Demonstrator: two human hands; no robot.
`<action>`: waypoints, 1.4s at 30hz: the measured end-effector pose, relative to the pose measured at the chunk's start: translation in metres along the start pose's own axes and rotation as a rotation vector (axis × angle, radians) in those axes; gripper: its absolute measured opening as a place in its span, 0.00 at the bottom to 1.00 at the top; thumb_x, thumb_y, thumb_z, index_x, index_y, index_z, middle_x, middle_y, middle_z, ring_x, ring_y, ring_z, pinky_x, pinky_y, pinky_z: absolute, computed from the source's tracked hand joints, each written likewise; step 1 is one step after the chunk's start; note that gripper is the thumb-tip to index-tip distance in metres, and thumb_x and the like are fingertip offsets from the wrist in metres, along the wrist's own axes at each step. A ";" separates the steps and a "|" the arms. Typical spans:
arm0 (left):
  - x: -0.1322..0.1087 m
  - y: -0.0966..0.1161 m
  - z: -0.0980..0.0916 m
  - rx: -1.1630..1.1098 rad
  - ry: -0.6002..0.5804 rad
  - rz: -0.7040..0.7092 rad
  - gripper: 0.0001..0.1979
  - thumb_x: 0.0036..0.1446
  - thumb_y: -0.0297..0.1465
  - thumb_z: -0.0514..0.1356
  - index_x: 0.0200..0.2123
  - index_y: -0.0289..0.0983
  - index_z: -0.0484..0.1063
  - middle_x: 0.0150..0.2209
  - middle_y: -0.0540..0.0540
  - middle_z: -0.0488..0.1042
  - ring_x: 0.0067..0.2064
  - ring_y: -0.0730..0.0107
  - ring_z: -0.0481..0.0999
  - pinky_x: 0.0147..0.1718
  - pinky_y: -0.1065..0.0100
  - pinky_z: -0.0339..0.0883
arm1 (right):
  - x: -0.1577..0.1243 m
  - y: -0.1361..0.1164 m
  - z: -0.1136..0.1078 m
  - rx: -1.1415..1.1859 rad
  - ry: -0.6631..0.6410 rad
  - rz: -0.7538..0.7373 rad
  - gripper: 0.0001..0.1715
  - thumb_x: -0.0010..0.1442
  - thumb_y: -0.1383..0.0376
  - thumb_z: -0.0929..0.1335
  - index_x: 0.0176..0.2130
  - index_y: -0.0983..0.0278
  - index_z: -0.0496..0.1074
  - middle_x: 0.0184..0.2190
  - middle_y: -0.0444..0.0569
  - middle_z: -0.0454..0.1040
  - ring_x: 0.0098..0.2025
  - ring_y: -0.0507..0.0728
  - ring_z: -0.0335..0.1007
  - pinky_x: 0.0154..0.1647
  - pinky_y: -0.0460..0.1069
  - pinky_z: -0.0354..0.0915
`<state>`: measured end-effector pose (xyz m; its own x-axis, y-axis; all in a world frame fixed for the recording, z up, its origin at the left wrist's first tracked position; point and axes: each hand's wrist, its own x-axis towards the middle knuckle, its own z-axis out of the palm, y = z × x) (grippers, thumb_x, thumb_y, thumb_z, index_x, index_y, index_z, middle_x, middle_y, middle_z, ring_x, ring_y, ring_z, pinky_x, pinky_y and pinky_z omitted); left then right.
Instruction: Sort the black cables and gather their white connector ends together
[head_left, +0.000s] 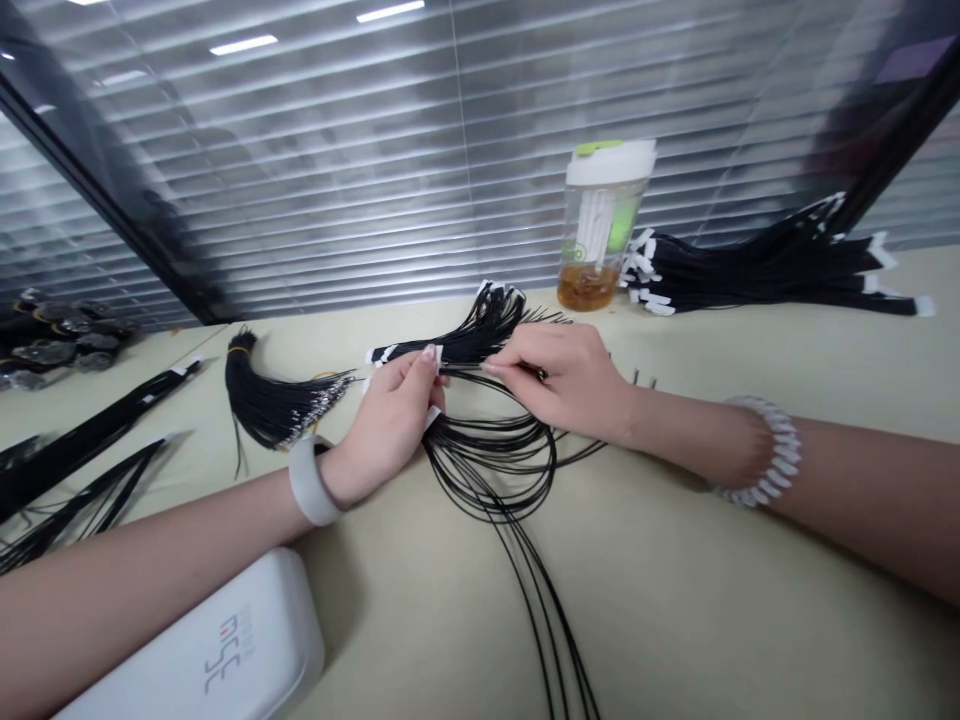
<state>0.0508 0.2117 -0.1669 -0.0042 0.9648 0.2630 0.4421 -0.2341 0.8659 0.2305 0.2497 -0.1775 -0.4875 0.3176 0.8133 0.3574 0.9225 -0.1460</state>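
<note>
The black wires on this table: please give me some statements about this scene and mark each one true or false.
1. The left hand pinches the white-tagged ends of a black wire bundle. True.
2. The solid pale bangle is on the right wrist. False: it is on the left wrist.
3. The clear tumbler holds amber liquid. True.
4. A white case stands beside the tumbler. False: it lies flat at lower left.

bright diffuse light, soft shadow under right hand (559,382)
</note>
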 end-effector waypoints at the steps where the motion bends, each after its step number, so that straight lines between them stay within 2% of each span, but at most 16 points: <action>1: 0.000 0.000 0.000 -0.002 -0.010 0.010 0.21 0.62 0.33 0.47 0.17 0.37 0.59 0.15 0.53 0.59 0.19 0.76 0.58 0.20 0.73 0.53 | 0.000 0.001 0.000 0.016 -0.013 -0.013 0.09 0.58 0.70 0.64 0.25 0.66 0.68 0.22 0.43 0.70 0.25 0.48 0.63 0.27 0.43 0.57; 3: -0.001 -0.001 0.000 -0.006 -0.028 0.034 0.21 0.62 0.34 0.47 0.16 0.37 0.58 0.14 0.54 0.58 0.19 0.76 0.57 0.20 0.73 0.53 | 0.000 0.004 -0.001 -0.003 -0.038 -0.027 0.10 0.59 0.70 0.64 0.26 0.66 0.68 0.22 0.43 0.70 0.26 0.48 0.64 0.27 0.43 0.57; 8: 0.001 -0.005 0.000 -0.026 -0.065 0.054 0.23 0.61 0.34 0.48 0.14 0.36 0.58 0.14 0.53 0.58 0.19 0.77 0.57 0.21 0.73 0.53 | -0.003 0.007 -0.001 -0.334 -0.133 -0.154 0.17 0.63 0.65 0.60 0.26 0.65 0.68 0.22 0.44 0.69 0.26 0.50 0.62 0.26 0.46 0.52; 11: 0.001 -0.006 -0.001 -0.040 -0.067 0.060 0.22 0.61 0.35 0.48 0.15 0.36 0.59 0.15 0.53 0.59 0.20 0.76 0.58 0.22 0.73 0.53 | -0.005 0.006 -0.001 -0.424 -0.177 -0.196 0.17 0.65 0.64 0.58 0.28 0.64 0.70 0.24 0.44 0.70 0.28 0.50 0.62 0.26 0.46 0.50; 17: 0.000 -0.004 -0.001 -0.011 -0.145 0.105 0.21 0.61 0.35 0.49 0.16 0.36 0.60 0.16 0.53 0.60 0.21 0.76 0.59 0.23 0.73 0.54 | -0.008 0.000 0.002 -0.463 -0.244 -0.179 0.17 0.64 0.66 0.57 0.30 0.63 0.71 0.24 0.43 0.69 0.28 0.50 0.62 0.26 0.47 0.48; 23: 0.000 -0.002 -0.001 0.003 -0.132 0.107 0.21 0.61 0.37 0.48 0.17 0.37 0.59 0.17 0.53 0.60 0.21 0.75 0.59 0.23 0.72 0.55 | -0.006 -0.003 0.000 -0.432 -0.274 -0.091 0.14 0.64 0.63 0.58 0.35 0.63 0.71 0.27 0.43 0.70 0.28 0.51 0.62 0.24 0.48 0.46; 27: -0.001 0.000 0.000 0.018 -0.150 0.100 0.21 0.61 0.37 0.49 0.17 0.36 0.60 0.17 0.53 0.60 0.21 0.75 0.59 0.22 0.72 0.54 | -0.005 -0.003 -0.001 -0.471 -0.325 -0.058 0.15 0.64 0.62 0.58 0.33 0.64 0.70 0.25 0.44 0.68 0.27 0.51 0.60 0.24 0.48 0.44; 32: -0.002 0.001 0.000 0.039 -0.186 0.107 0.20 0.60 0.37 0.49 0.17 0.36 0.60 0.15 0.54 0.59 0.18 0.77 0.56 0.19 0.72 0.51 | -0.007 0.001 0.000 -0.462 -0.250 -0.144 0.12 0.61 0.66 0.60 0.29 0.63 0.69 0.22 0.42 0.64 0.25 0.50 0.57 0.24 0.48 0.43; 38: -0.002 0.002 0.001 0.032 -0.208 0.101 0.19 0.60 0.37 0.49 0.19 0.36 0.60 0.16 0.53 0.60 0.19 0.76 0.57 0.19 0.72 0.52 | -0.008 -0.001 0.000 -0.441 -0.227 -0.163 0.10 0.59 0.68 0.60 0.30 0.63 0.69 0.22 0.42 0.64 0.26 0.51 0.57 0.24 0.48 0.43; 42: -0.002 0.002 0.001 0.028 -0.167 0.103 0.20 0.61 0.37 0.48 0.17 0.37 0.59 0.16 0.53 0.59 0.20 0.75 0.58 0.21 0.72 0.54 | -0.004 -0.003 0.000 -0.392 -0.309 -0.011 0.08 0.59 0.68 0.61 0.30 0.63 0.67 0.24 0.42 0.66 0.25 0.50 0.57 0.24 0.47 0.44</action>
<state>0.0529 0.2098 -0.1657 0.1907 0.9428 0.2734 0.4568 -0.3317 0.8254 0.2316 0.2461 -0.1801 -0.6847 0.4135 0.6002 0.5947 0.7930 0.1321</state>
